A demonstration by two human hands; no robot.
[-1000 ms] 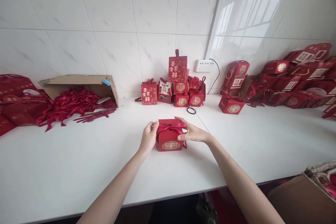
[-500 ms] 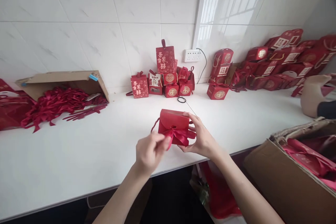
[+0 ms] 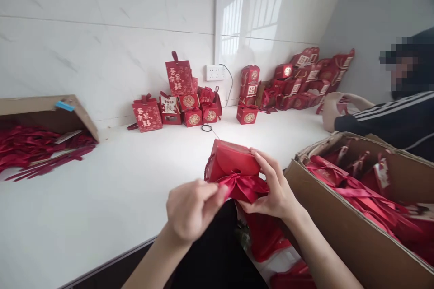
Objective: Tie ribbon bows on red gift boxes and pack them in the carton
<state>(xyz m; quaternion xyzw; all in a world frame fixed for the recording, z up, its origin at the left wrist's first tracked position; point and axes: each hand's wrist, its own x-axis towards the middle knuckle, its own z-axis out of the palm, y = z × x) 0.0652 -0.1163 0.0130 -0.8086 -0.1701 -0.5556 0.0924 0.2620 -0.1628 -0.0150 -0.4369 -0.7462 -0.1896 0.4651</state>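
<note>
A small red gift box [image 3: 233, 160] with a rounded front flap and a twisted cord at its left side is held up over the table's front edge. My right hand [image 3: 276, 189] grips it from the right, thumb below and fingers on top. A shiny red ribbon bow [image 3: 249, 187] sits across its front, below a small hole in the flap. My left hand [image 3: 195, 207] is closed in a pinch on the bow's left part; the fingertips are slightly blurred.
An open carton [image 3: 339, 198] holding red boxes and ribbons stands at right. Another carton [image 3: 84, 117] lies at left with red ribbons [image 3: 27, 146] spilling out. Decorated red boxes [image 3: 147, 115] line the wall near a black ring [image 3: 206, 128]. A co-worker's sleeve [image 3: 389, 119] reaches in from the right.
The view has swung to the right, showing more of the carton and the co-worker. The box has moved right towards the carton and tilted, with both hands still on it.
</note>
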